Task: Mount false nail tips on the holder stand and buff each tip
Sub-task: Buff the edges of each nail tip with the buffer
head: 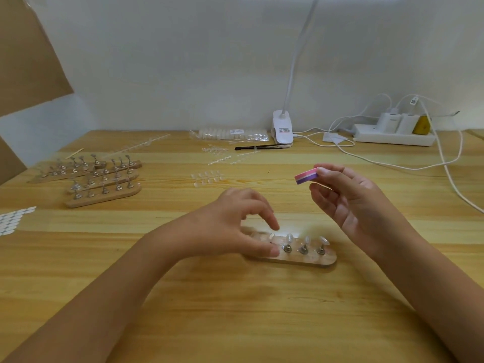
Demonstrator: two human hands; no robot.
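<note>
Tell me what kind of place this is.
Most likely a small nail-craft workstation, perhaps at home: a light wooden desk holds wooden holder stands with metal pegs, a clear bag of false nail tips and a white clip-on lamp, and the right hand pinches a pink-and-purple buffing block.

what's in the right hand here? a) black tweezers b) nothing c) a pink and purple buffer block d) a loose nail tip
c: the right hand pinches the pink and purple buffer block above the holder stand, and the black tweezers lie far back on the table.
</note>
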